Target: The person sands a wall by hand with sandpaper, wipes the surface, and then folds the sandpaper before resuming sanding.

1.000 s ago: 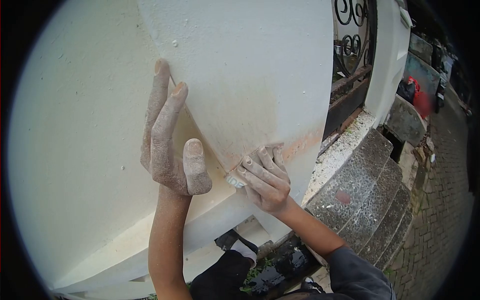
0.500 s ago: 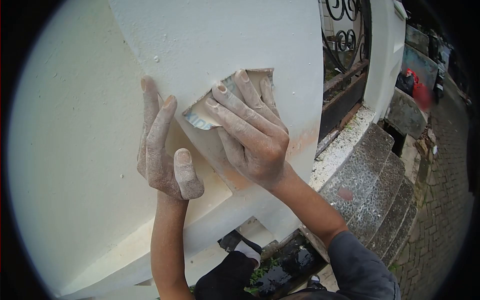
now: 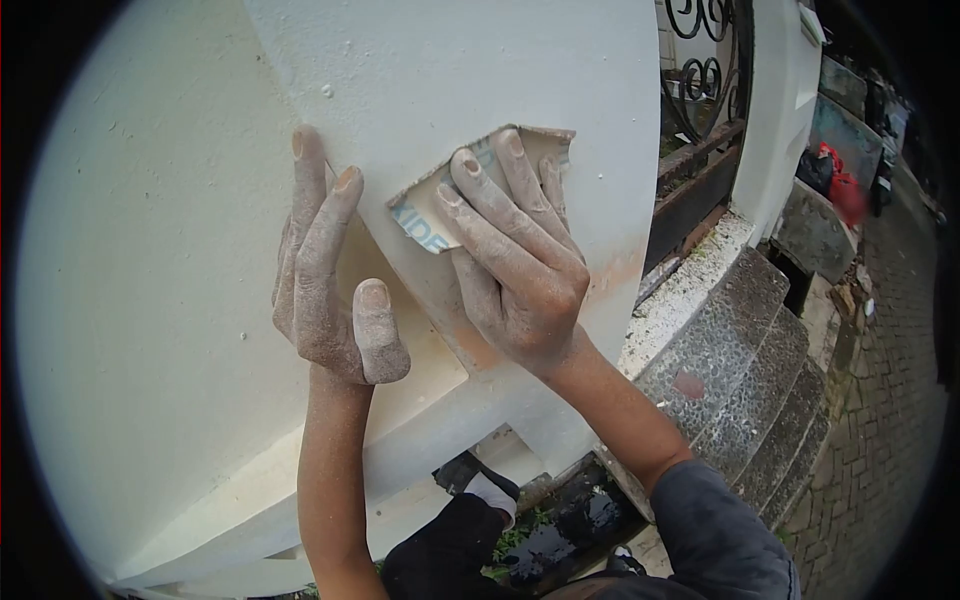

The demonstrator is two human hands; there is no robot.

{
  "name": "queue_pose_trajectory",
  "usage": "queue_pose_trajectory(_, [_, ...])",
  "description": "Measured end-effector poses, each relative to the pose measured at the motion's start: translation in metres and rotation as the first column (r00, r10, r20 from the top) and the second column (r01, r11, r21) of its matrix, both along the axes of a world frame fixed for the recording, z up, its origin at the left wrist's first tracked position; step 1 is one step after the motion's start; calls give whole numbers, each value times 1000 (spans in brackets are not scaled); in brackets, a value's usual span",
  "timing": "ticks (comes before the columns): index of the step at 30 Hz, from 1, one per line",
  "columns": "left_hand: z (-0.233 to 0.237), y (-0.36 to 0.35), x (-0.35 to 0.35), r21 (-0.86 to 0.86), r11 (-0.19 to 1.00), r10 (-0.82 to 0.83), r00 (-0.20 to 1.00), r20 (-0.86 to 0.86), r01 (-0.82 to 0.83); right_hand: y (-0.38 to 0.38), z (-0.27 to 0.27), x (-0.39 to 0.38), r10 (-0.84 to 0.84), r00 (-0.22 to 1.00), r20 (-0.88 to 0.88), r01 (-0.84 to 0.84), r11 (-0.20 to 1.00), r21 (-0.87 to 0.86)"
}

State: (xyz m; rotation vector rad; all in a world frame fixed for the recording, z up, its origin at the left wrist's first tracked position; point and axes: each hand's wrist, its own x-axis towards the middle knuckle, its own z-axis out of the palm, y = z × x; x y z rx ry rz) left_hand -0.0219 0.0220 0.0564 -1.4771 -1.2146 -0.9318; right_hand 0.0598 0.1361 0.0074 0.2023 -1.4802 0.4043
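A torn sheet of sandpaper (image 3: pixel 425 220) with blue print on its pale backing lies against the white wall (image 3: pixel 420 70). My right hand (image 3: pixel 525 255) presses it there, fingers spread over the sheet and dusted with white powder. To the left, my left hand (image 3: pixel 325 270) rests at the wall's corner edge, fingers extended upward and thumb held apart. It holds nothing, and is just as dusty. Below the right hand, the wall shows an orange-brown worn patch (image 3: pixel 480 350).
Dark curled ironwork of a gate (image 3: pixel 695 85) stands beyond the wall at right. Grey speckled steps (image 3: pixel 700 350) lead down to a paved lane (image 3: pixel 870 460). A wet drain (image 3: pixel 565 530) runs near my feet. Red and black bags (image 3: pixel 845 190) lie farther off.
My right hand and the sandpaper have shifted slightly up and right in view. My left hand sits a little higher in view, its pose nearly the same.
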Motion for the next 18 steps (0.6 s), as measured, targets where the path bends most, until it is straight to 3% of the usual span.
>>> queue_pose_trajectory(3, [2,-2,1,-9,999,37,999,-33,-37,-16,-107,6,-14,989,148,15,1000,-2])
queue_pose_trajectory(6, [3,-3,5,-12,998,56,998,-32,-57,-8,-94,7,8,990,141,-16,998,58])
queue_pose_trajectory(8, [2,0,4,5,999,39,999,-23,-39,2,-19,3,-32,999,30,31,999,33])
queue_pose_trajectory(11, [1,1,1,9,997,-71,997,31,71,1,22,-7,-7,995,-100,10,1000,26])
queue_pose_trajectory(13, [2,-1,1,-7,999,-37,999,3,37,-9,-20,5,8,999,54,-8,1000,-2])
queue_pose_trajectory(15, [2,-3,3,-20,1000,-22,1000,-5,22,-21,-97,8,8,988,152,-12,1000,20])
queue_pose_trajectory(18, [2,-2,4,-8,1000,-12,1000,-3,12,-11,-93,9,6,988,156,-16,998,66])
